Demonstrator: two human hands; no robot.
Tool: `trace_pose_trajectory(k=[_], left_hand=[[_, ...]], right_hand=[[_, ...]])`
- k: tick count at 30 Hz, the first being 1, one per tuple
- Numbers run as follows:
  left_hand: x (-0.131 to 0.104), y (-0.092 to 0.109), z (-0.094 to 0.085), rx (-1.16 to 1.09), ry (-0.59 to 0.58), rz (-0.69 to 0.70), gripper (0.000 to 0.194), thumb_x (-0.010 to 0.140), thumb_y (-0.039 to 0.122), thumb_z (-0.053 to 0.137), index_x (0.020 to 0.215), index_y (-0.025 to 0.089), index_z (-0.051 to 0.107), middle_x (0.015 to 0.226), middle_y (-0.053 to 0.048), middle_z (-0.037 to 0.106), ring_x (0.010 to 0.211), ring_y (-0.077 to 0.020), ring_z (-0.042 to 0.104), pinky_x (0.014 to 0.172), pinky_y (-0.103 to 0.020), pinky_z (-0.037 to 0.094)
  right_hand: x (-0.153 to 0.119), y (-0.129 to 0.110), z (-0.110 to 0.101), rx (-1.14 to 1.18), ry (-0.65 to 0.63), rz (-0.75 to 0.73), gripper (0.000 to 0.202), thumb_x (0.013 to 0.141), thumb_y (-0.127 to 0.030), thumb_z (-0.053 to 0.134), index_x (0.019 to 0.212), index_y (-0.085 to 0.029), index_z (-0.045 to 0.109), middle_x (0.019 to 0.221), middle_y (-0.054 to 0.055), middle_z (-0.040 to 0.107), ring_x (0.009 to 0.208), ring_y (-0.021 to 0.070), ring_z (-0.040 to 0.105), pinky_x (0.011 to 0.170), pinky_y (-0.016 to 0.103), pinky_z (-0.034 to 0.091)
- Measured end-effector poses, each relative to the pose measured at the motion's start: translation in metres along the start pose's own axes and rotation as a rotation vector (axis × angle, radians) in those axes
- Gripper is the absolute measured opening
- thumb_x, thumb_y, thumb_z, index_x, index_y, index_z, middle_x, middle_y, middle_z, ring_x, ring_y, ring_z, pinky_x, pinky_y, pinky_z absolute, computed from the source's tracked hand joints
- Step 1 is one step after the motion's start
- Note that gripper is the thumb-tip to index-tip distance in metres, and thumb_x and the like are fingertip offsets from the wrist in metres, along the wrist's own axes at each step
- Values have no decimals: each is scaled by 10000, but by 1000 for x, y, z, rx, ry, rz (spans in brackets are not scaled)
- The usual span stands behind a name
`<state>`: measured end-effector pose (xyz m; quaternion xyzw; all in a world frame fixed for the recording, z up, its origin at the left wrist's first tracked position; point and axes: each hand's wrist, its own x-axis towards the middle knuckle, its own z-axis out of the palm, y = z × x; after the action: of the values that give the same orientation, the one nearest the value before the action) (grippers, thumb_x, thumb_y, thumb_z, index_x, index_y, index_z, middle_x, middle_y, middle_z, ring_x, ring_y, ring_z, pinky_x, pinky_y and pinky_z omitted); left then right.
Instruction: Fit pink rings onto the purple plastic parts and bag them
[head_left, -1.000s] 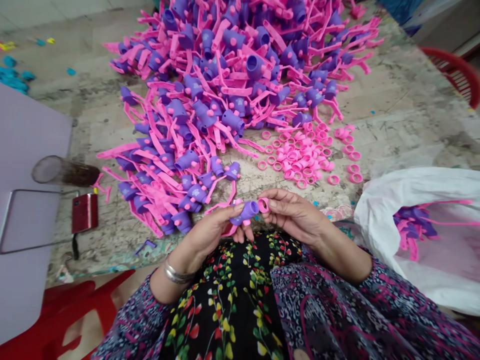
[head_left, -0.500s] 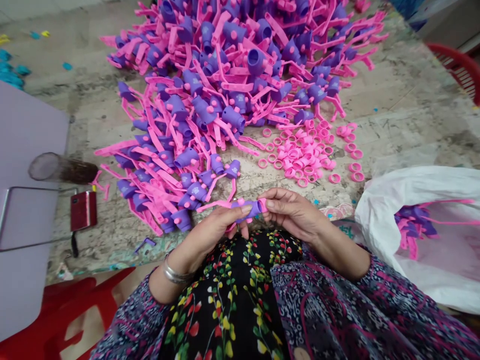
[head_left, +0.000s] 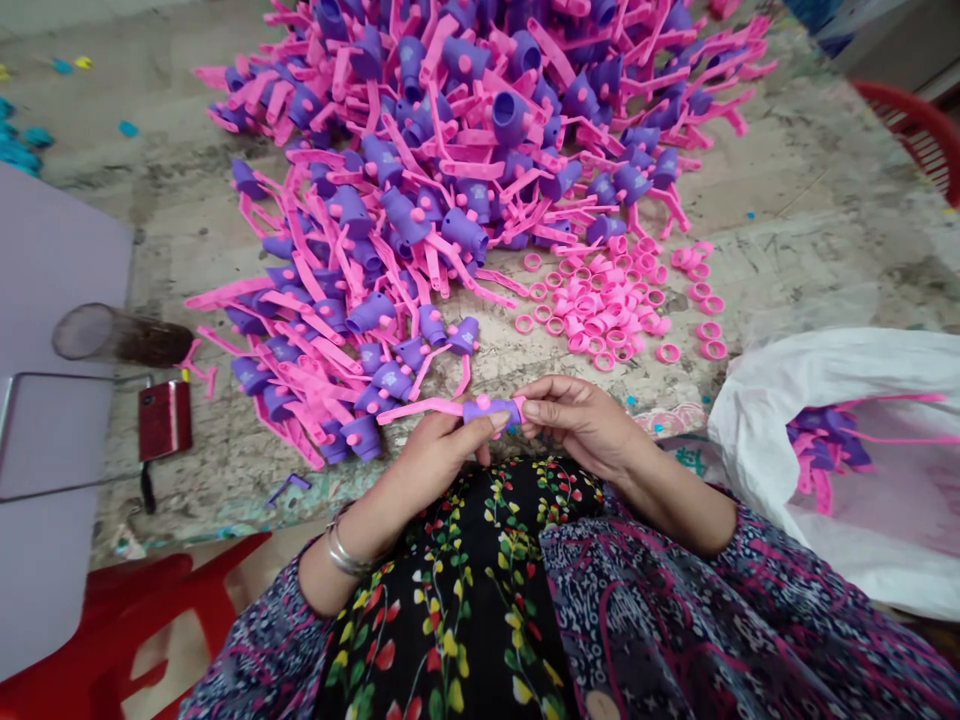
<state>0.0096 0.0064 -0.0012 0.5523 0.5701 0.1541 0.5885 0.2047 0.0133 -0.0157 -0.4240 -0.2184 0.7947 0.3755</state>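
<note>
Your left grip holds a purple part nearside of the ring pile; right grip pinches a pink ring at its end, seating unclear. Pile's unfitted; other parts sit in the bag right of it.

Held part: matt purple plastic, pink strip smooth plastic too. Rings: smooth plastic, slight sheen. Table: rough, scuffed, stained; base material unclear. Bag: thin crinkled plastic. Bangle: shiny metal. Apron: printed cloth. Stool: smooth plastic.
</note>
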Motion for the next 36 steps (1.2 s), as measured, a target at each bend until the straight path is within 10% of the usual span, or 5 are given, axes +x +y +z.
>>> trace_pose_trajectory(k=[12,24,36], left_hand=[[-2,-1,8,205,223,43,438,856,548,537,610,189,587,614,9,583,633,-163,518,636,-280,359],[-3,-21,4,-487,-138,91,391,839,513,539,648,179,608,538,6,525,517,-114,406,536,-279,297],[0,-28,6,-559,-224,31,451,824,550,549,578,172,551,446,28,449,443,-89,333,486,-282,215]], right_hand=[[6,12,4,-44,66,-73,286,584,-311,886,773,-177,719,701,-20,687,577,76,589,611,239,497],[-27,-8,20,-819,-9,-713,222,818,-255,735,1036,-239,702,871,31,650,804,152,614,714,294,492],[-24,-10,16,-1030,-76,-799,225,867,-280,685,1072,-189,658,805,10,639,729,125,587,669,243,467]])
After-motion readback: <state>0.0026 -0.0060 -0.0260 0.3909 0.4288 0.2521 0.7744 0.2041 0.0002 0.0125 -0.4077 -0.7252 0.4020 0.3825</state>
